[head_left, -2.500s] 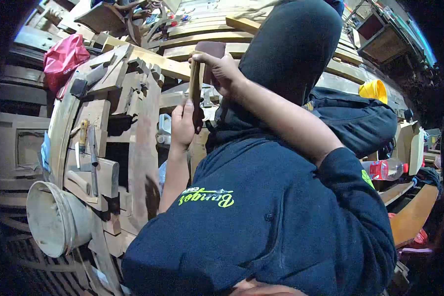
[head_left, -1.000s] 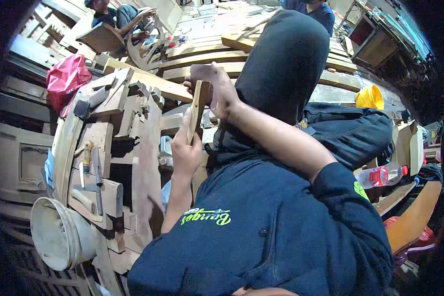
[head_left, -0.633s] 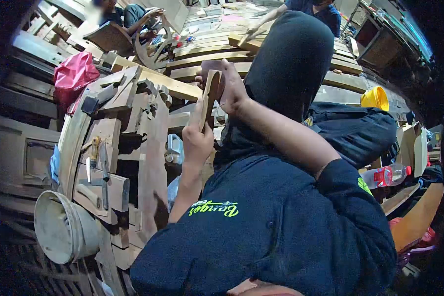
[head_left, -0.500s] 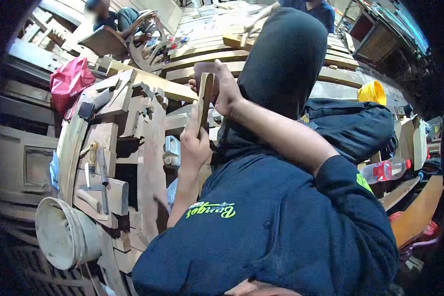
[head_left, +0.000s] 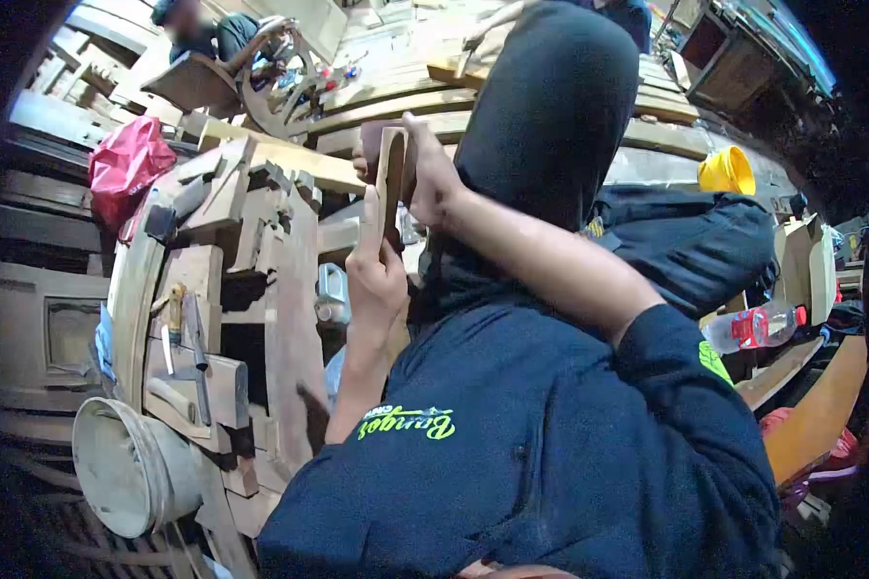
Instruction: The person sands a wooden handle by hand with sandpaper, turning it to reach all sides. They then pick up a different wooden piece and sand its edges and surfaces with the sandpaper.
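My left hand (head_left: 377,277) is closed round the lower part of a narrow wooden piece (head_left: 393,179), which stands nearly upright in front of my raised knee. One finger lies stretched along its side. Against its upper part, my right hand (head_left: 432,179) is closed on a piece of brownish-purple sandpaper (head_left: 373,137), with the thumb up and the fingertips showing on the far side. The wood hides part of the sandpaper and of those fingers.
On the wooden bench at left lie a chisel (head_left: 176,314) and other hand tools. A white bucket (head_left: 116,468), a pink bag (head_left: 130,169) and a blue jug (head_left: 333,289) are nearby. To the right are a plastic bottle (head_left: 758,328) and a yellow bucket (head_left: 727,172). Two people sit farther off.
Both hands and the wooden piece have shifted slightly left in view, and the wood has turned a little, showing its grooved end more. Both hands keep their hold. The whole view has shifted slightly.
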Demonstrator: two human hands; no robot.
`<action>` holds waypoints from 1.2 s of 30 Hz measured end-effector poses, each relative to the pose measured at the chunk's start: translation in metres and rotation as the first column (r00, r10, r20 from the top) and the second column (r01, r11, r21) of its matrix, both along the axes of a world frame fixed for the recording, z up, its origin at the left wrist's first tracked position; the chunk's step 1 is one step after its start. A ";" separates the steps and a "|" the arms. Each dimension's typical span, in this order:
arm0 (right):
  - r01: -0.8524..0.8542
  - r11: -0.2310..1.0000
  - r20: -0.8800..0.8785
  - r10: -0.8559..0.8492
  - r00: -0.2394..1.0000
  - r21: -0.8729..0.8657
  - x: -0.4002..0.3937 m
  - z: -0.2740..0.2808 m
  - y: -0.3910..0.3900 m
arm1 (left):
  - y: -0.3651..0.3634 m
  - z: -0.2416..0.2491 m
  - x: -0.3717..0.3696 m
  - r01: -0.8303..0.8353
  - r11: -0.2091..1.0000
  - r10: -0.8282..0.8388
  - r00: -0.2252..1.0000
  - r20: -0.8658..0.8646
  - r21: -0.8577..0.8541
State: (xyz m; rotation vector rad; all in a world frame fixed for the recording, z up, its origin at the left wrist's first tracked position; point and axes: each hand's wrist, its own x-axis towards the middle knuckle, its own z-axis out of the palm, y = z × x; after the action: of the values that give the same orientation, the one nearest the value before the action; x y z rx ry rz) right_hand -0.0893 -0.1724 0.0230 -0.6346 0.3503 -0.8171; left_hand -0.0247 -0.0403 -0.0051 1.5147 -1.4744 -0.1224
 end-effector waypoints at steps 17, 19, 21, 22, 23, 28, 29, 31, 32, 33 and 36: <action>0.041 0.995 0.058 -0.046 0.997 0.087 0.000 -0.001 0.000 | 0.021 -0.009 0.004 0.015 0.999 -0.017 0.998 0.053 0.032; 0.006 0.996 0.052 -0.010 0.999 0.093 -0.001 0.000 0.000 | 0.012 -0.007 0.003 0.016 1.000 -0.017 0.999 0.042 0.024; -0.030 0.995 0.044 0.026 0.999 0.094 0.000 0.000 -0.002 | 0.001 0.000 0.002 -0.029 0.999 0.031 0.994 0.102 -0.016; -0.040 0.995 0.051 0.035 0.998 0.090 0.001 -0.002 -0.003 | -0.006 0.003 0.002 -0.034 0.999 0.033 0.996 0.087 0.011; -0.049 0.995 0.059 0.044 0.997 0.088 0.002 -0.005 -0.003 | -0.010 0.006 0.001 -0.035 0.999 0.034 0.996 0.084 0.011; 0.023 0.989 0.038 -0.029 0.999 0.143 -0.002 0.001 0.003 | -0.012 0.005 0.000 -0.019 1.000 0.018 0.998 0.063 0.020; 0.026 0.988 0.042 -0.033 0.999 0.149 -0.002 0.001 0.003 | -0.008 0.001 0.000 0.011 1.000 -0.010 0.999 0.040 -0.029; 0.007 0.988 0.072 -0.019 0.997 0.154 -0.004 -0.002 0.000 | 0.008 0.000 -0.001 0.013 1.000 -0.015 0.997 0.071 0.021; 0.013 0.991 0.073 -0.024 0.997 0.136 -0.002 -0.003 -0.002 | 0.014 -0.005 0.001 0.022 0.999 -0.024 0.998 0.063 0.032; 0.021 0.990 0.076 -0.031 0.997 0.138 -0.002 -0.005 -0.003 | 0.020 -0.004 0.000 0.029 0.999 -0.031 0.998 0.053 0.042; -0.039 0.997 0.144 0.028 0.989 0.070 -0.002 -0.005 -0.003 | 0.027 0.003 0.000 0.007 0.990 -0.013 0.999 0.043 0.144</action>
State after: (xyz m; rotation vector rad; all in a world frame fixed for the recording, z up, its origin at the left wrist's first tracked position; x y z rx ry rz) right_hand -0.0912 -0.1759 0.0177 -0.5095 0.2369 -0.8091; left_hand -0.0251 -0.0136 -0.0019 1.6343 -1.5356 -0.2067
